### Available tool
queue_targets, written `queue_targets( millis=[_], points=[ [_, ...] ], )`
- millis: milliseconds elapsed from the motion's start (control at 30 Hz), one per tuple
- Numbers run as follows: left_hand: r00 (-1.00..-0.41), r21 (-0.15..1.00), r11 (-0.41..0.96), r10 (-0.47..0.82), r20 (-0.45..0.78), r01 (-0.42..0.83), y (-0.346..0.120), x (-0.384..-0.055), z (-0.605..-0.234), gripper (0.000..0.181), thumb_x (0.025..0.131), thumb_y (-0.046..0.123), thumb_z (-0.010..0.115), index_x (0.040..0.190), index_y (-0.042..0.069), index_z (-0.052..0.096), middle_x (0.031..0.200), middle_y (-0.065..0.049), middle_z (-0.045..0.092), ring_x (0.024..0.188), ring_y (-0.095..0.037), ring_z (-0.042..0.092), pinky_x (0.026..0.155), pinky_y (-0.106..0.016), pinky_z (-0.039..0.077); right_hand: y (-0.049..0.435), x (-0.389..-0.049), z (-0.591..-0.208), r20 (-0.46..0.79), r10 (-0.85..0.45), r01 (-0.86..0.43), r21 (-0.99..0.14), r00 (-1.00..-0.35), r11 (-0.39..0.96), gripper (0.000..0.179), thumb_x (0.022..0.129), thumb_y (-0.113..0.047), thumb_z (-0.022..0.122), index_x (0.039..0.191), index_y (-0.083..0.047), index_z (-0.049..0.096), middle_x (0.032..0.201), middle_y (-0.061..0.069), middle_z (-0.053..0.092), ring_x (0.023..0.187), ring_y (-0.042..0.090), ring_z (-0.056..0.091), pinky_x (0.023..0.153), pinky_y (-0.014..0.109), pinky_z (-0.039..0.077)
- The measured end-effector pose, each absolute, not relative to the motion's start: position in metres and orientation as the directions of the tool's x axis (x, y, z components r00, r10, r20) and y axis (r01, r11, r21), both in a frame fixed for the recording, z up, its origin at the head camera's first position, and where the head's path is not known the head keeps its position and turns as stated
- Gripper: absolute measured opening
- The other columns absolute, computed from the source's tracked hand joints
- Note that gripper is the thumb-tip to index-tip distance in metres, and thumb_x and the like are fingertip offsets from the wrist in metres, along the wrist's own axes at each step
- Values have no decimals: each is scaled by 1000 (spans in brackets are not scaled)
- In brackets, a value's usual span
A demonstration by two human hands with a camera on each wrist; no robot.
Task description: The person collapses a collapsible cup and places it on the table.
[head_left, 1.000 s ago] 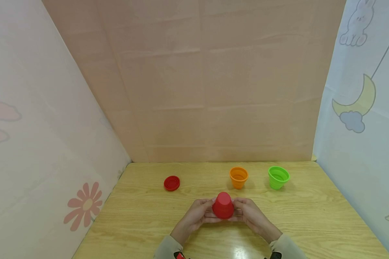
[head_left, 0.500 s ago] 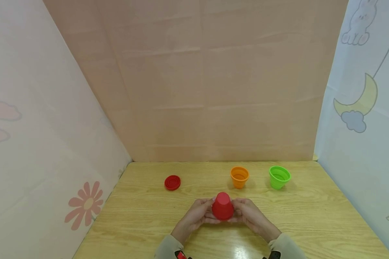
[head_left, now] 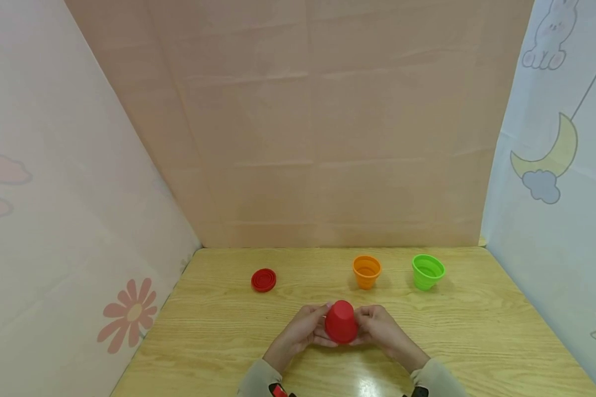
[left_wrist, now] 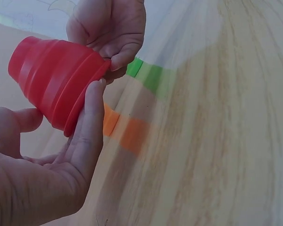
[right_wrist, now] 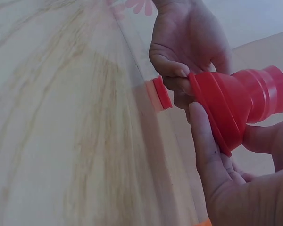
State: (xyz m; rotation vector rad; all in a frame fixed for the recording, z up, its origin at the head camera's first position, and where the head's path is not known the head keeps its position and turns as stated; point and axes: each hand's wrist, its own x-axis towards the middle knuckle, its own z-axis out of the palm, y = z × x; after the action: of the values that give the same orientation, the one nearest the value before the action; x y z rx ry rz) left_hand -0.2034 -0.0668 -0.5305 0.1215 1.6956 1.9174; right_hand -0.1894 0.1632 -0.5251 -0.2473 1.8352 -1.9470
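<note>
Between both hands is a red collapsible cup (head_left: 341, 321), extended, its narrow base facing up and its wide rim down. My left hand (head_left: 305, 329) grips its left side, the fingers under the rim and the thumb on the wall. On the other side my right hand (head_left: 379, 330) holds the cup the same way. Both wrist views show the stepped wall of the red cup (left_wrist: 56, 80) and fingers curled beneath its rim. The cup's inside is hidden from every view.
A flattened red collapsible cup (head_left: 264, 280) lies at the back left of the wooden table (head_left: 203, 342). An orange cup (head_left: 366, 271) and a green cup (head_left: 428, 272) stand upright at the back right. Cloth walls (head_left: 298, 138) enclose the table's back and sides.
The held red cup has moved slightly down and toward me, its base tipping a little. My right fingers have shifted along its side. The other cups have not moved on the table.
</note>
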Motion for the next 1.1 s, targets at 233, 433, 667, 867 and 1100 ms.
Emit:
queue_targets(
  millis=[233,433,667,867,1100],
  points=[
    [-832,934,-14,459,-311,-356,-67,-204,-529,47,108,44,55,127,5,73,101,-17,81,70,-15,78,68,-37,67,161,-186,-522,-147,-419,146,-989,-896,36,26,105,-2,45,109,14,65,91,7,75,79,17,73,72,36,67],
    [-835,934,-2,450,-318,-357,-68,-204,-528,43,107,39,57,127,5,73,95,-10,80,65,-13,76,65,-35,67,160,-184,-522,-125,-410,97,-991,-904,89,30,101,0,46,116,18,65,91,10,77,76,17,72,68,36,66],
    [-829,929,22,444,-339,-368,-68,-205,-525,37,103,30,55,127,9,73,98,-9,80,65,-14,76,65,-37,67,159,-185,-524,-123,-421,97,-992,-899,83,29,100,1,46,113,16,67,93,12,78,77,17,73,69,36,66],
    [-831,934,22,449,-328,-357,-68,-205,-526,36,98,25,56,122,5,75,99,-11,81,64,-15,76,64,-38,67,160,-185,-524,-127,-433,100,-991,-893,84,29,102,-1,47,115,17,66,93,12,78,77,16,74,70,38,67],
    [-845,941,40,429,-320,-336,-69,-206,-525,31,98,21,56,113,1,75,103,-12,80,70,-18,77,69,-42,67,161,-185,-523,-135,-445,121,-991,-885,60,29,105,-5,48,115,16,65,95,8,76,81,17,74,73,40,67]
  ],
)
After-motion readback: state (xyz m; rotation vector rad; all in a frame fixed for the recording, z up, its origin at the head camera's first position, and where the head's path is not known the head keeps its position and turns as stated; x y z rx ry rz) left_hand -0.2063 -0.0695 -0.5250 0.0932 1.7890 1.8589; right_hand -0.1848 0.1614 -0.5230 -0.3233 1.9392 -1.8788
